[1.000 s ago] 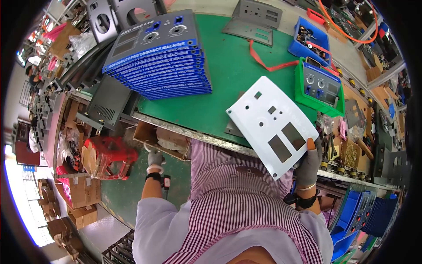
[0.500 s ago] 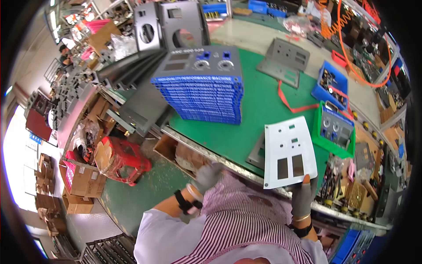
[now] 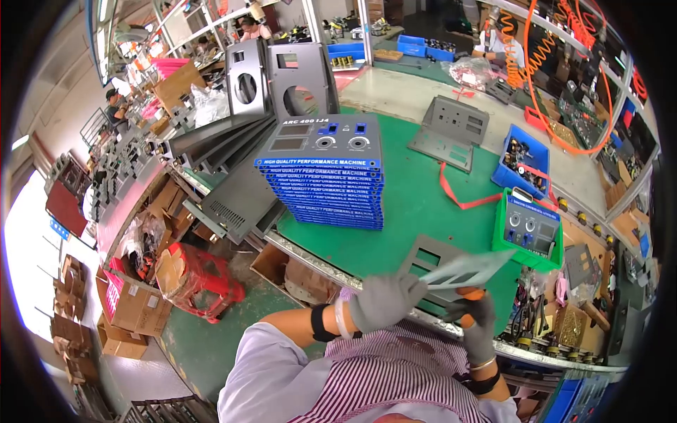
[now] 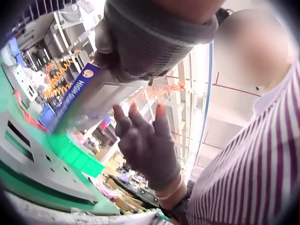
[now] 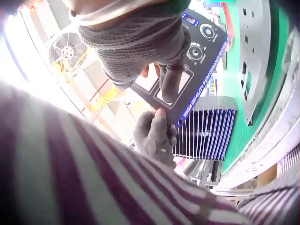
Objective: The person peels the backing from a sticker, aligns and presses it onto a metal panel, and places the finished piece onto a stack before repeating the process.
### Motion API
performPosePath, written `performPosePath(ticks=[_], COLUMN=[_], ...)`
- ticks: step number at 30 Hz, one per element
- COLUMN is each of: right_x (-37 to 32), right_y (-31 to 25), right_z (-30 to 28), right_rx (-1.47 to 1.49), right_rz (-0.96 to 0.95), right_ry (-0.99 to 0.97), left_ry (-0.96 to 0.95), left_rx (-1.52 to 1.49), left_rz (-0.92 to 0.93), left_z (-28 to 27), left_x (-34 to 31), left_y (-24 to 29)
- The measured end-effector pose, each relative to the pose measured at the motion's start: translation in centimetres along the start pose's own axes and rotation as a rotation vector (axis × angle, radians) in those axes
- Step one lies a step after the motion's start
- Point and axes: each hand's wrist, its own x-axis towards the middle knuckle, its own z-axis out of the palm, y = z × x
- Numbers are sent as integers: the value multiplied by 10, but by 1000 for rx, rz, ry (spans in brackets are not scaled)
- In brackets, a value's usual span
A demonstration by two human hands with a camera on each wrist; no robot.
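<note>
Both gloved hands have a thin front panel (image 3: 474, 268) up over the table's front edge. It is seen nearly edge-on in the head view, and its dark printed face with a blue strip shows in the right wrist view. My left hand (image 3: 388, 302) pinches its left end, with the fingertips at the corner by the blue strip. At the opposite side, my right hand (image 3: 476, 328) holds the panel, a finger over a window of the printed face (image 5: 201, 70); its thumb is partly hidden. Below lies a bare grey metal panel (image 3: 425, 255) with cutouts.
A stack of printed panels (image 3: 321, 190) stands left of centre on the green mat (image 3: 338, 257). To the right are a green bin (image 3: 525, 259) and a blue parts bin (image 3: 502, 169). Grey metal housings (image 3: 300, 84) stand behind. A red stool (image 3: 201, 282) is on the floor left.
My left hand has risen from beside the body and taken the panel's left end. The panel, earlier white side up in my right hand, has tilted to nearly edge-on.
</note>
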Motion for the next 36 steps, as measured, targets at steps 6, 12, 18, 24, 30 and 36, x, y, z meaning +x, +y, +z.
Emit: performPosePath(ticks=[6, 12, 18, 24, 30, 36], right_x=[5, -6, -2, -10, -17, -9], right_y=[-5, 0, -9, 11, 32, 17], right_z=[-63, -88, -83, -96, -112, -95], right_rx=[-401, -265, -83, -197, -440, -866], right_rz=[-390, -62, 145, 161, 123, 190], right_ry=[708, 475, 513, 516, 488, 392], left_ry=[118, 39, -49, -127, -179, -496], left_rx=[-257, -421, -471, -595, -616, -686], left_rz=[61, 2, -203, -327, -419, -534], left_z=[-19, -2, 12, 33, 51, 59], left_x=[-4, -4, -2, -1, -7, -18], left_y=[-17, -26, -34, -41, -42, -45])
